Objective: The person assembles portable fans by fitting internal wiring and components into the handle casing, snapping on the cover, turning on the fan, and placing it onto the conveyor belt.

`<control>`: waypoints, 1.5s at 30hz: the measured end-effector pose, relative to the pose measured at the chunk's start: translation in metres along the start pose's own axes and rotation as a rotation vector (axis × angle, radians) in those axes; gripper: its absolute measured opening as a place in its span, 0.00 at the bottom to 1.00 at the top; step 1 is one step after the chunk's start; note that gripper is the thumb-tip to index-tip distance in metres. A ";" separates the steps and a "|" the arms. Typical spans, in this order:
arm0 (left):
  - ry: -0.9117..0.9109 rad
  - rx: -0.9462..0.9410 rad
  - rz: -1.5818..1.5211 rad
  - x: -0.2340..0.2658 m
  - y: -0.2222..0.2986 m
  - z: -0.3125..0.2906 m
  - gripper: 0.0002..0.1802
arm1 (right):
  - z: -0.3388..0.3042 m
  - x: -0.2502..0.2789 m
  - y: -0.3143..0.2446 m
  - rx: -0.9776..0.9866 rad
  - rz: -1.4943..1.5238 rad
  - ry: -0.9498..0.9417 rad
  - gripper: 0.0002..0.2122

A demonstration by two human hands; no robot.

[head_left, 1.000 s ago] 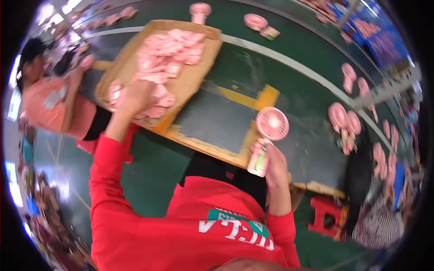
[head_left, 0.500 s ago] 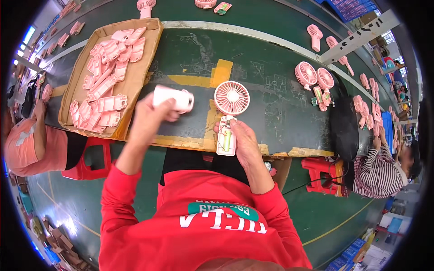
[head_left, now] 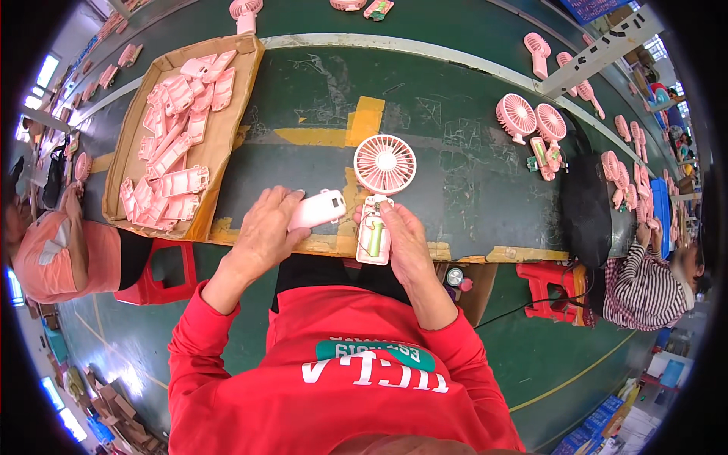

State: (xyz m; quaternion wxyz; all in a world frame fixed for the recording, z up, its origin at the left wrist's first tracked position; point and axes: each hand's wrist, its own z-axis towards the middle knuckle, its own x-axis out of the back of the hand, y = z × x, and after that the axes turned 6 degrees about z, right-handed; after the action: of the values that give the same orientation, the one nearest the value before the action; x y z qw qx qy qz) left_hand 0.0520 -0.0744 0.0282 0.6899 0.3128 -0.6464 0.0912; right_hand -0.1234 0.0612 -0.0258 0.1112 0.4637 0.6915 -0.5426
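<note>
My right hand (head_left: 403, 236) is closed round the handle of a pink handheld fan (head_left: 385, 164). The handle lies uncovered, so a green battery (head_left: 375, 236) and thin wires show inside it. To its left, my left hand (head_left: 267, 227) grips a pale pink handle cover (head_left: 317, 210) between thumb and fingers, its outer side up. The cover's right end is close to the fan handle but apart from it. Both hands are just above the table's near edge.
On the left a cardboard tray (head_left: 241, 106) holds many loose pink covers (head_left: 184, 180). Two pink fans (head_left: 516, 116) with bare handles lie at the right, near a black bag (head_left: 590, 208). A metal post (head_left: 603, 49) rises at the far right. Co-workers sit on both sides.
My left hand has brought the cover right and nearer to me, beside the fan handle. My right hand still holds the fan in nearly the same place.
</note>
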 end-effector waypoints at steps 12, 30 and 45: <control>-0.096 0.370 -0.692 -0.010 0.073 -0.009 0.30 | -0.010 -0.003 -0.011 -0.083 0.108 -0.020 0.15; -0.023 0.095 -0.170 -0.014 0.089 0.000 0.36 | -0.017 -0.005 -0.022 -0.170 0.003 -0.212 0.25; 0.065 -0.039 -0.136 -0.023 0.079 -0.004 0.33 | -0.023 -0.012 -0.015 -0.052 -0.239 -0.178 0.24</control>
State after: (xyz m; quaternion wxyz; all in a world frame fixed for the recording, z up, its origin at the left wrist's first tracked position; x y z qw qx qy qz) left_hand 0.0102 -0.0035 0.0318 0.7210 0.3394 -0.6027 0.0419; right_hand -0.1206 0.0744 0.0005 0.1184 0.3251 0.7430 -0.5729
